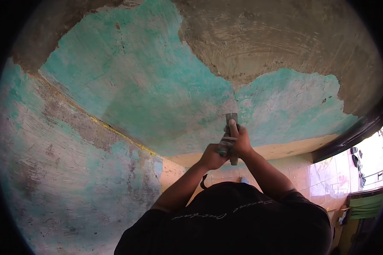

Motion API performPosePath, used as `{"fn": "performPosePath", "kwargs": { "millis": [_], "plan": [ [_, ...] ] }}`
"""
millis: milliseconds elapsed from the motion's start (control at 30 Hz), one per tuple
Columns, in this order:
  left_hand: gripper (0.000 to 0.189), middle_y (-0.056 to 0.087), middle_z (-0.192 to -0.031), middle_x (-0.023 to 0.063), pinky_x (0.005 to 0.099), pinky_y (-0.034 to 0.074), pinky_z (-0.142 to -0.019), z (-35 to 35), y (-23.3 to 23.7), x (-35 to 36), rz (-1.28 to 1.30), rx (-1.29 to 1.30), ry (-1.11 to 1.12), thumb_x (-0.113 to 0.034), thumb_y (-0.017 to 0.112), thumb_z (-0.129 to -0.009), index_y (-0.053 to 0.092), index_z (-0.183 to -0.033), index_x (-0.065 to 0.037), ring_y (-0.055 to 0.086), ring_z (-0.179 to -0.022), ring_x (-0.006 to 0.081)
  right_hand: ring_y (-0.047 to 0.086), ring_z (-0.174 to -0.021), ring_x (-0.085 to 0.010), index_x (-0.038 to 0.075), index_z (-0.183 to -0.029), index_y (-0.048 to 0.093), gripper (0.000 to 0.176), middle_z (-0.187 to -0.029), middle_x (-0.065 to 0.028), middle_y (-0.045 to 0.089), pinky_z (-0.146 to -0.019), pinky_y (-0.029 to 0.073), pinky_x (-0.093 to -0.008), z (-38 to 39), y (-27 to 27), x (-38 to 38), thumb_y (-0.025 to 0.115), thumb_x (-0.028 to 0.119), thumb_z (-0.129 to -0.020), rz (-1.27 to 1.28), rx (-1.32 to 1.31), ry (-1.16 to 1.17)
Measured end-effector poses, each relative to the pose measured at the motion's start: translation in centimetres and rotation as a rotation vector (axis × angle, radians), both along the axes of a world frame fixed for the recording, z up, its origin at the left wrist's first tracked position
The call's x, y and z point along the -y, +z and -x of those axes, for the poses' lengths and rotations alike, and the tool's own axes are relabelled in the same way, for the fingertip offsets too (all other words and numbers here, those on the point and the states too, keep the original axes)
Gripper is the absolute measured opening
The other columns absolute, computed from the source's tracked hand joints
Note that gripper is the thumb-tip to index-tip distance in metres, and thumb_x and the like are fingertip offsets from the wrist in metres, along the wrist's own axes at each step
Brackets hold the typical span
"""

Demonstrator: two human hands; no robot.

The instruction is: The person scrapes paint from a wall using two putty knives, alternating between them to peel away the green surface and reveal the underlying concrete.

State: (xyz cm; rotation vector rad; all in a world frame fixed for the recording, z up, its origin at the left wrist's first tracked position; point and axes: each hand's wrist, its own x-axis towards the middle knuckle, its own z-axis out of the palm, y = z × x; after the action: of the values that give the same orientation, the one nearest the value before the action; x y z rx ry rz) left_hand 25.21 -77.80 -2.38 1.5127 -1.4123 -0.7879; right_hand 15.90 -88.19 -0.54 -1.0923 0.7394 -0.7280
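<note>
A: State of each grip?

B: Right hand [241,142]: closed round a dark, narrow hand tool [231,116], thumb lying along its flat upper part. Left hand [213,156]: partly closed, set against the tool's lower, rounded portion; its finger positions are partly hidden

A: Position of the tool?

B: Centre of the view, held upright between the two hands, with its flat end uppermost and a narrow lower end showing beneath them. Pale bands cross its middle. Whether the upper end touches the surface behind cannot be told

A: Any writing?

B: On the black shirt [230,225], pale script, inverted in this view: "Social", then a word beginning "Out", the remainder unclear. No label is legible on the tool

A: Surroundings?

B: Beyond the hands, a worn teal-painted surface [157,97], bordered above by a rough grey-brown area [268,38]. At left, a mottled blue-grey wall [81,182], divided from the teal by a yellowish seam [115,131]. Lower right, pale tiles [300,176] beneath a dark beam [349,140]; farther right, a bright opening [370,161] above green cloth [366,207]
</note>
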Motion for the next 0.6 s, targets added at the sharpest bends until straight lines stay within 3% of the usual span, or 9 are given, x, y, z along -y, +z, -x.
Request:
{"fn": "performPosePath", "kwargs": {
  "millis": [100, 300, 333, 433, 467, 567, 600],
  "plan": [
    [0.02, 0.067, -0.079, 0.0139, 0.0349, 0.051, -0.065, -0.2, -0.1, 0.0, 0.047, 0.022, -0.002, -0.019, 0.074, -0.075, 0.065, -0.087, -0.006, 0.066, -0.075, 0.03, 0.048, -0.053, -0.0099, 0.002, -0.084, 0.053, 0.044, -0.065, -0.0014, 0.049, -0.047, 0.041, -0.0248, 0.0, -0.5, 0.4, 0.048, 0.045, -0.094, -0.07, 0.066, 0.066],
    [0.022, 0.066, -0.078, 0.0133, 0.0354, 0.05, -0.064, 0.9, -3.6, -1.0, 0.039, 0.026, -0.007, -0.019, 0.075, -0.073, 0.064, -0.085, -0.005, 0.065, -0.072, 0.0301, 0.047, -0.053, -0.0099, 0.0, -0.084, 0.057, 0.044, -0.064, -0.002, 0.051, -0.049, 0.042, -0.026, 1.0, -3.9, -0.5, 0.048, 0.042, -0.094, -0.037, -0.072, -0.014],
    [0.022, 0.065, -0.074, 0.0129, 0.0353, 0.05, -0.063, 0.8, -3.6, -0.5, 0.155, 0.067, 0.009, -0.02, 0.076, -0.073, 0.063, -0.082, -0.005, 0.064, -0.068, 0.0291, 0.047, -0.053, -0.0098, 0.0, -0.084, 0.057, 0.044, -0.064, -0.002, 0.051, -0.049, 0.042, -0.0261, 0.9, -3.0, -0.3, 0.048, 0.043, -0.094, -0.035, -0.051, -0.02],
    [0.022, 0.065, -0.073, 0.0127, 0.0351, 0.05, -0.063, -0.4, -1.5, 0.5, 0.036, -0.008, -0.069, -0.021, 0.076, -0.073, 0.063, -0.081, -0.005, 0.065, -0.067, 0.0277, 0.048, -0.055, -0.0098, 0.001, -0.083, 0.057, 0.045, -0.065, -0.0021, 0.051, -0.05, 0.042, -0.0267, 0.6, -1.2, 0.2, 0.048, 0.043, -0.094, -0.08, 0.023, 0.006],
    [0.021, 0.069, -0.087, 0.0058, 0.0312, 0.051, -0.071, -0.7, -2.2, 0.5, -0.032, 0.044, -0.099, -0.017, 0.076, -0.076, 0.068, -0.092, -0.007, 0.066, -0.079, 0.0165, 0.049, -0.056, -0.01, 0.001, -0.083, 0.057, 0.045, -0.066, -0.0023, 0.051, -0.051, 0.043, -0.0272, 0.8, -1.4, 0.4, 0.048, 0.043, -0.094, -0.124, 0.062, 0.04],
    [0.022, 0.069, -0.086, 0.0062, 0.0313, 0.051, -0.071, 0.1, -2.5, -0.1, -0.053, 0.049, -0.083, -0.018, 0.076, -0.076, 0.067, -0.092, -0.007, 0.066, -0.079, 0.0162, 0.048, -0.053, -0.0099, 0.002, -0.084, 0.054, 0.043, -0.065, -0.0011, 0.049, -0.046, 0.041, -0.0254, 1.0, -2.0, 0.0, 0.048, 0.043, -0.094, -0.119, 0.039, 0.031],
    [0.022, 0.068, -0.083, 0.0084, 0.0326, 0.051, -0.069, 0.7, -3.0, -0.5, -0.052, 0.028, -0.071, -0.019, 0.076, -0.075, 0.067, -0.09, -0.007, 0.066, -0.076, 0.02, 0.048, -0.051, -0.0098, 0.003, -0.085, 0.052, 0.041, -0.064, -0.0005, 0.047, -0.044, 0.04, -0.0243, 1.2, -2.4, -0.5, 0.048, 0.043, -0.094, -0.098, 0.006, 0.01]
  ]
}}
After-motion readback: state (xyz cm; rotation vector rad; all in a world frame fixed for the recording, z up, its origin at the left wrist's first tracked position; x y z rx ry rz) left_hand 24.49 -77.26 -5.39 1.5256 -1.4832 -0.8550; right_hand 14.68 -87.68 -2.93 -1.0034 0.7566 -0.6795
